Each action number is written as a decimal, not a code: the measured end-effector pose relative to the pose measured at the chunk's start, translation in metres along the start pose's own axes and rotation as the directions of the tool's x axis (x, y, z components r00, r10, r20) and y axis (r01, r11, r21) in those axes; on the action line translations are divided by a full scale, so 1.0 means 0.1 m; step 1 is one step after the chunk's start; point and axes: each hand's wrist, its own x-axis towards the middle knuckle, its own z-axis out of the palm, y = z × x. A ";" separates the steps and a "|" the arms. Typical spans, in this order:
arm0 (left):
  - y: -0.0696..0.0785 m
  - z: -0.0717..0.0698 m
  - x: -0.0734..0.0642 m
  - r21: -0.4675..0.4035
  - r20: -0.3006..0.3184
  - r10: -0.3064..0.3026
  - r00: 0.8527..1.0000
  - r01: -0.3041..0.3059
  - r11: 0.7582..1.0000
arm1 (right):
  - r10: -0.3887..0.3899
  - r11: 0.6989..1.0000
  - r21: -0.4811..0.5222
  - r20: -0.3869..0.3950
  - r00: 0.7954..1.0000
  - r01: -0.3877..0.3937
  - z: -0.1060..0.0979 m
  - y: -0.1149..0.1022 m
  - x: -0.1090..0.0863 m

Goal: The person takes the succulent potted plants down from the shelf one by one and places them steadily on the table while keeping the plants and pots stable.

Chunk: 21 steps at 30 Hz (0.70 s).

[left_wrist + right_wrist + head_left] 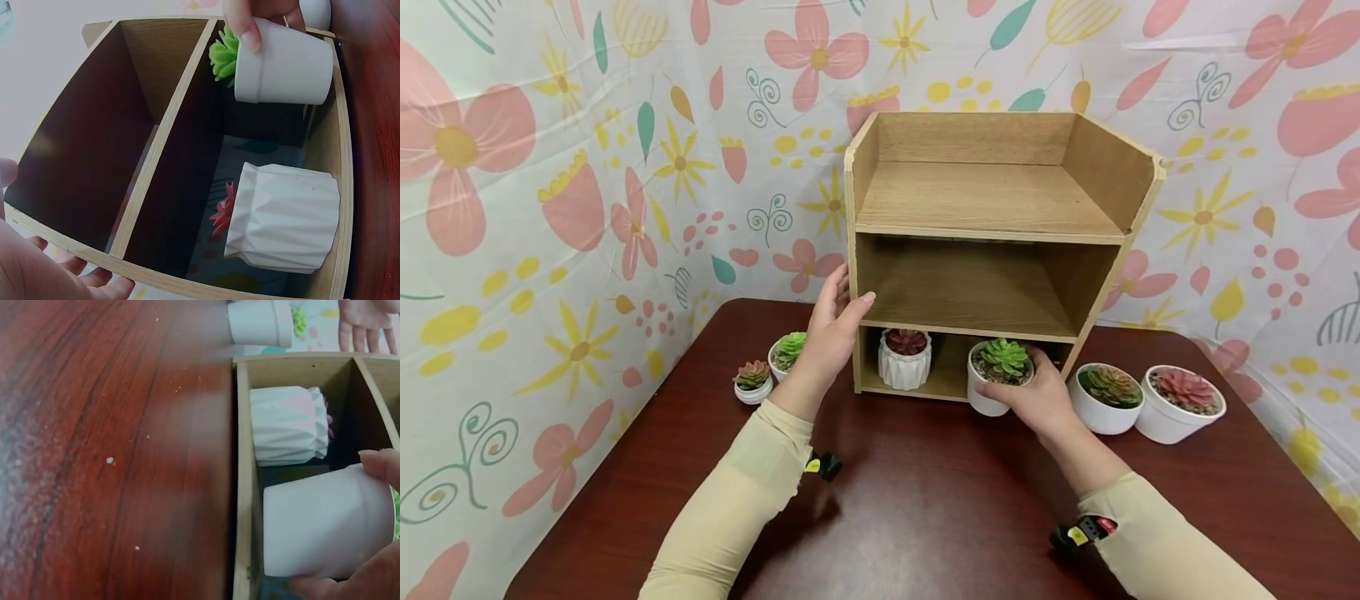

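Observation:
My right hand (1037, 392) grips a smooth white pot with a green succulent (1002, 358) at the front of the wooden shelf's (988, 283) bottom compartment. In the right wrist view, thumb and fingers lie on either side of this white pot (325, 525). To its left, inside the same compartment, stands a ribbed white pot with a dark red succulent (905, 362). My left hand (831, 333) touches the shelf's left side panel, fingers extended along the outside. Its thumb lies near the front edge.
Left of the shelf stand a small pot with a reddish-green succulent (752, 382) and a pot with a green succulent (784, 354), partly behind my left arm. On the right are a brownish-green succulent pot (1108, 398) and a pink succulent pot (1180, 404). All stand on the dark red table (925, 492).

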 end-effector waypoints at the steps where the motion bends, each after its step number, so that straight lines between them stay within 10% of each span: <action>1: 0.00 0.00 0.00 0.001 -0.001 -0.002 1.000 0.002 1.000 | -0.010 1.000 -0.023 0.003 1.000 0.010 -0.01 -0.01 -0.02; 21: 0.00 0.01 0.00 -0.008 -0.001 -0.002 1.000 0.002 1.000 | -0.107 0.964 -0.231 0.099 0.989 0.128 -0.29 -0.19 -0.39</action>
